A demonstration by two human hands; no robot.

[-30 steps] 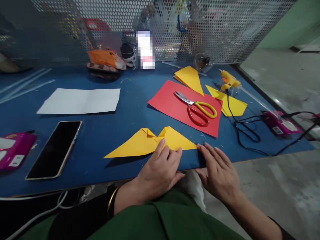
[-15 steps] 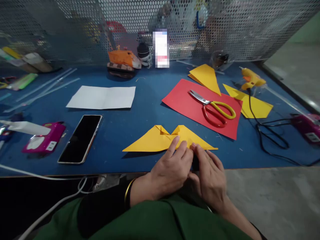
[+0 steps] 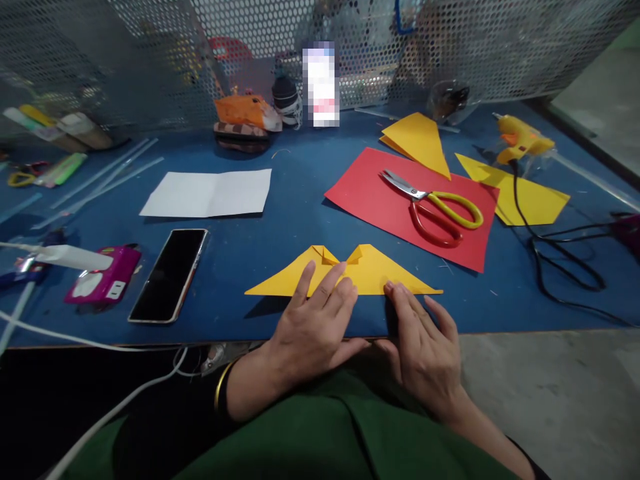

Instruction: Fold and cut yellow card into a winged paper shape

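Observation:
A folded yellow paper [image 3: 370, 272] lies near the front edge of the blue table, with pointed ends to left and right and two small folds at its top middle. My left hand [image 3: 313, 323] rests over the paper's left-middle part, its fingers stretched out and touching it. At the lower right edge of the paper, my right hand [image 3: 423, 333] presses with its fingertips, fingers loosely stretched and nothing gripped. Beyond the paper, scissors [image 3: 430, 207] with one red and one yellow handle lie on a red paper sheet [image 3: 360, 190].
A phone [image 3: 169, 275] and a folded white paper [image 3: 207, 195] lie to the left, near a magenta socket block [image 3: 104, 275]. More yellow paper [image 3: 420, 143] and a yellow glue gun [image 3: 525, 139] with a black cord [image 3: 533, 233] are at the right. A perforated metal screen [image 3: 240, 27] stands behind.
My left hand has slid left along the folded yellow paper, its fingers spreading, away from my right hand. My right hand stays at the lower right edge. The view has shifted slightly.

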